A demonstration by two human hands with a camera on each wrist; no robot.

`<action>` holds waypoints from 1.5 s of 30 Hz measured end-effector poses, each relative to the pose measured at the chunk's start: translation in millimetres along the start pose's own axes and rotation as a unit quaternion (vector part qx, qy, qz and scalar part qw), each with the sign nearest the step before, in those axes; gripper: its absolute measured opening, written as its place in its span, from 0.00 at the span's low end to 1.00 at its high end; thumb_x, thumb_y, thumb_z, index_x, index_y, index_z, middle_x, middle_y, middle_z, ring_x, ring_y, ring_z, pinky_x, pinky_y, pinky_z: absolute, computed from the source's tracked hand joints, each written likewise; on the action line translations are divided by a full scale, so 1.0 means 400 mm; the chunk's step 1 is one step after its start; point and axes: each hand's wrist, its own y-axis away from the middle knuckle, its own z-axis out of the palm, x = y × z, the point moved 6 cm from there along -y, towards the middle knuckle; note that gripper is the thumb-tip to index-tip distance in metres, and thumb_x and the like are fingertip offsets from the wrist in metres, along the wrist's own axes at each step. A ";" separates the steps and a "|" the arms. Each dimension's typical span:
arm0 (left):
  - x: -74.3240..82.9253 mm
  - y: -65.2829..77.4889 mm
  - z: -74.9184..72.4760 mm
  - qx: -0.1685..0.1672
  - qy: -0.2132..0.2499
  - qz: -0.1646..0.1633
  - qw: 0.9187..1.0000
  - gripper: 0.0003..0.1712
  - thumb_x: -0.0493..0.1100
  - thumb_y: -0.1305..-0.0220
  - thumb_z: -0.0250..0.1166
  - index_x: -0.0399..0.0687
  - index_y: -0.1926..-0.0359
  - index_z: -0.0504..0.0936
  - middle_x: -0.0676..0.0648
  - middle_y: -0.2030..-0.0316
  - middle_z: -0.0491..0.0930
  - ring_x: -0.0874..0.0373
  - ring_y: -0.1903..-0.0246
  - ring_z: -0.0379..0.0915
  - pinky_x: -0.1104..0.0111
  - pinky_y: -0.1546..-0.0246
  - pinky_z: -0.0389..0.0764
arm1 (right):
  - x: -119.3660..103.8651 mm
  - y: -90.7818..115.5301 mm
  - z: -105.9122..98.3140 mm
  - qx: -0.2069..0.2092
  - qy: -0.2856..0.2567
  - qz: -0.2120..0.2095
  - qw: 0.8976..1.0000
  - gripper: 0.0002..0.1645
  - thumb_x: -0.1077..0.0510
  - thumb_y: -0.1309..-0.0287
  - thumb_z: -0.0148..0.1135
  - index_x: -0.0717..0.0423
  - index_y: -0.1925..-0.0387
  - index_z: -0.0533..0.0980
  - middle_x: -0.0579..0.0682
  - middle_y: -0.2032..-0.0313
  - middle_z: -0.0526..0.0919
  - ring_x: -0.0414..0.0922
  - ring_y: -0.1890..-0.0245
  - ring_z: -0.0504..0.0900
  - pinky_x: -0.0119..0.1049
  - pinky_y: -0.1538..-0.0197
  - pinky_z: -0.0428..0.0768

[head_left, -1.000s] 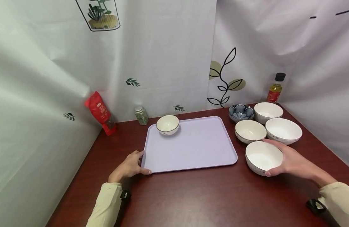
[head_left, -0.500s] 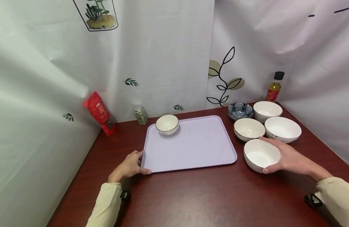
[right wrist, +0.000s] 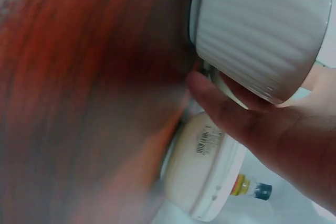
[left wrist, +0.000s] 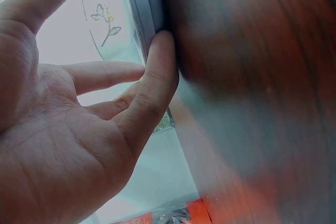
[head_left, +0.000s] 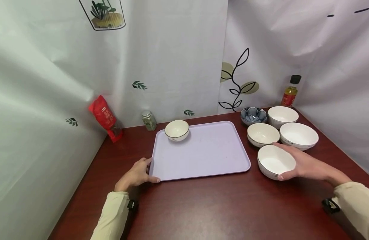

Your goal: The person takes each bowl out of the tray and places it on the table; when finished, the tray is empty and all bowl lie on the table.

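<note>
In the head view my left hand (head_left: 139,172) is at the near left corner of a pale lilac tray (head_left: 206,151). Its thumb lies along the front edge, its fingers at the left side; the left wrist view has fairly straight fingers touching the tray's edge (left wrist: 140,3). A small cream bowl (head_left: 177,129) stands in the tray's far left corner. To the tray's right, my right hand (head_left: 308,164) grips a white bowl (head_left: 275,160), thumb on the near side and fingers round the far side. The right wrist view shows this bowl's ribbed wall (right wrist: 262,30) close over the table.
Behind the gripped bowl stand a cream bowl (head_left: 263,134), a wide white bowl (head_left: 299,135), another white bowl (head_left: 282,115) and a blue flower-shaped bowl (head_left: 253,115). An oil bottle (head_left: 290,91) is at the back. A spice jar (head_left: 149,120) and red packet (head_left: 106,116) stand left.
My right hand and its bowl have shifted slightly left and away from me, with the cream bowl behind moving a little too. My left hand stays at the tray's corner.
</note>
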 end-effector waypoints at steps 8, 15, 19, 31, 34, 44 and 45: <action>0.010 -0.006 -0.009 0.000 -0.007 0.003 1.000 0.60 0.52 0.55 0.83 0.31 0.27 0.62 0.35 0.47 0.73 0.48 0.51 0.72 0.52 0.45 0.77 | -0.064 -0.017 -0.041 -0.012 0.134 -0.006 0.991 0.68 0.37 0.65 0.82 0.67 0.29 0.61 0.71 0.38 0.71 0.65 0.43 0.73 0.42 0.48 0.75; 0.006 -0.002 -0.019 0.003 -0.014 0.006 1.000 0.60 0.51 0.56 0.83 0.30 0.28 0.62 0.34 0.48 0.73 0.47 0.52 0.72 0.53 0.46 0.77 | -0.230 -0.093 -0.062 0.015 0.202 -0.031 0.979 0.51 0.36 0.52 0.75 0.63 0.35 0.72 0.66 0.46 0.81 0.61 0.50 0.82 0.57 0.53 0.80; 0.006 0.000 -0.027 0.007 -0.014 0.010 1.000 0.61 0.51 0.56 0.83 0.29 0.27 0.62 0.33 0.49 0.73 0.47 0.53 0.72 0.53 0.47 0.77 | -0.326 -0.160 -0.019 0.046 0.154 -0.119 0.980 0.36 0.46 0.47 0.75 0.61 0.41 0.77 0.55 0.55 0.87 0.49 0.57 0.85 0.49 0.52 0.81; -0.008 0.012 -0.037 0.009 -0.020 0.007 1.000 0.60 0.51 0.55 0.83 0.28 0.28 0.62 0.33 0.48 0.73 0.47 0.52 0.72 0.52 0.46 0.76 | -0.456 -0.405 0.179 0.019 0.006 -0.154 0.988 0.21 0.53 0.41 0.69 0.61 0.49 0.81 0.56 0.61 0.89 0.47 0.62 0.87 0.45 0.53 0.83; -0.011 0.014 -0.035 0.010 -0.013 0.006 1.000 0.60 0.51 0.56 0.83 0.29 0.28 0.62 0.34 0.50 0.73 0.48 0.54 0.72 0.55 0.50 0.77 | -0.456 -0.475 0.216 0.017 -0.031 -0.116 0.993 0.22 0.53 0.40 0.69 0.61 0.48 0.80 0.57 0.59 0.88 0.49 0.61 0.87 0.44 0.51 0.82; -0.001 0.008 -0.008 0.006 0.007 0.012 1.000 0.60 0.50 0.55 0.83 0.30 0.27 0.62 0.34 0.48 0.72 0.50 0.55 0.73 0.55 0.49 0.78 | -0.413 -0.607 0.329 0.007 -0.144 0.039 0.989 0.40 0.48 0.39 0.69 0.59 0.31 0.65 0.61 0.40 0.78 0.55 0.42 0.81 0.48 0.41 0.79; 0.000 0.007 -0.006 0.005 0.009 0.011 1.000 0.61 0.50 0.56 0.83 0.31 0.27 0.62 0.34 0.48 0.72 0.50 0.55 0.73 0.55 0.49 0.78 | -0.412 -0.613 0.338 0.006 -0.140 0.044 0.989 0.43 0.47 0.39 0.69 0.59 0.29 0.63 0.61 0.39 0.77 0.55 0.41 0.79 0.49 0.39 0.78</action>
